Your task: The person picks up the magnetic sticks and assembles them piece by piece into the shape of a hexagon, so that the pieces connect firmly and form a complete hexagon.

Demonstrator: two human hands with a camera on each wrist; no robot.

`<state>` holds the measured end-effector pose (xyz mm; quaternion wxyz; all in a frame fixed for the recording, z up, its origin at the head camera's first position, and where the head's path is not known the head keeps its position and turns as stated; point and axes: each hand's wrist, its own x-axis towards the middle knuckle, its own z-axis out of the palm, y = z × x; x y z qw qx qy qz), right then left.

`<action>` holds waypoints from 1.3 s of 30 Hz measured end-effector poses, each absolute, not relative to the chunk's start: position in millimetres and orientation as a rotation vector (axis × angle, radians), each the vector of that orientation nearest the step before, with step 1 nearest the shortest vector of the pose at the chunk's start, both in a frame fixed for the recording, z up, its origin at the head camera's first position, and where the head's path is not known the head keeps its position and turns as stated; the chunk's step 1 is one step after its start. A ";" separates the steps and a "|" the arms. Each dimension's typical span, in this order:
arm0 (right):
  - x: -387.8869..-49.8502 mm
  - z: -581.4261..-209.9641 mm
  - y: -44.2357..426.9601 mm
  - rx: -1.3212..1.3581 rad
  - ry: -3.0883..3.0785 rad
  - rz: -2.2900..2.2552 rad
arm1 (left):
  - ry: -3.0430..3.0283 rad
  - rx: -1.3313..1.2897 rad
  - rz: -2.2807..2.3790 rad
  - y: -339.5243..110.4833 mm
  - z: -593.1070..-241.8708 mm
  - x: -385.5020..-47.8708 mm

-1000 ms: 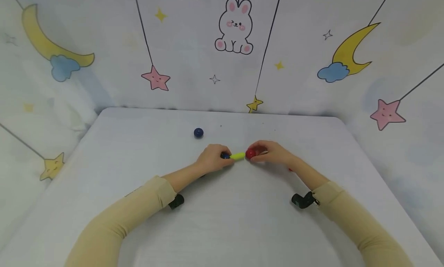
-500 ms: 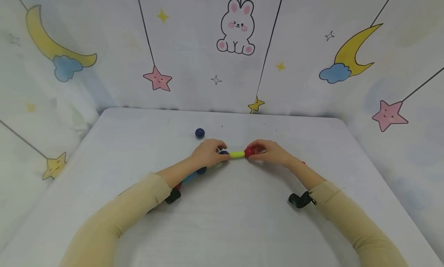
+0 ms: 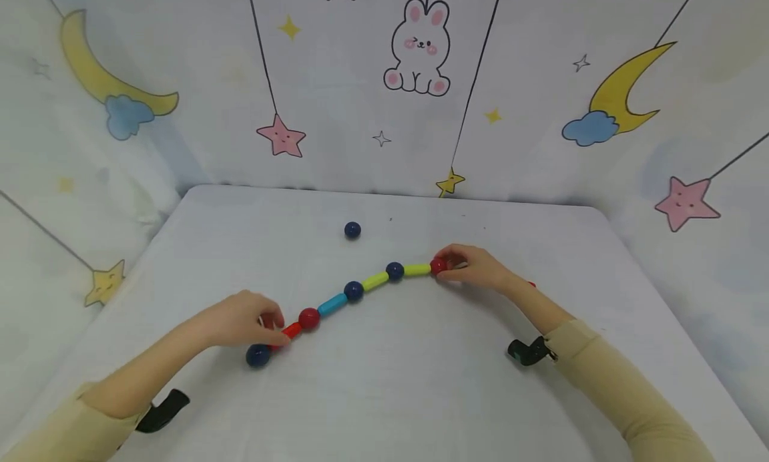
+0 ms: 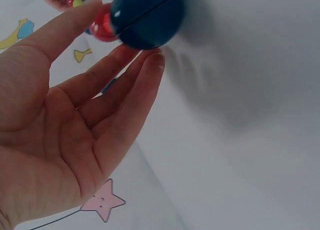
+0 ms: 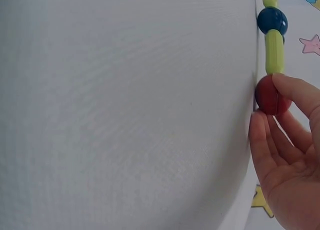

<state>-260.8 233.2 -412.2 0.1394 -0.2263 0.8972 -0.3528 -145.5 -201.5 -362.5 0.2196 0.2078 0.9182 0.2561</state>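
Note:
A curved chain of balls and rods lies on the table. It runs from a dark blue ball [image 3: 258, 355] past a red rod [image 3: 292, 330], a red ball [image 3: 309, 318], a light blue rod [image 3: 333, 304] and blue balls with yellow-green rods [image 3: 376, 280] to an end red ball [image 3: 438, 266]. My right hand [image 3: 480, 267] pinches that end ball [image 5: 267, 94] between thumb and fingers. Over the red rod, my left hand [image 3: 243, 320] has its thumb and fingers apart. In the left wrist view its fingers [image 4: 150, 74] lie loosely extended beside the blue ball [image 4: 147, 17]; contact is unclear.
A separate dark blue ball [image 3: 352, 229] lies behind the chain. A small red thing [image 3: 531, 285] shows partly behind my right forearm. Black wrist devices [image 3: 163, 410] sit below both forearms. A patterned cloth stands behind the table's far edge.
My left hand has let go of the blue ball near the middle and moved left and nearer to the chain's other end, uncovering the chain. My right hand stays on the end red ball.

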 end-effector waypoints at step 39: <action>-239.2 -415.9 234.7 -0.602 2.575 -1.084 | 2.138 -0.205 1.512 -151.9 -414.1 -126.9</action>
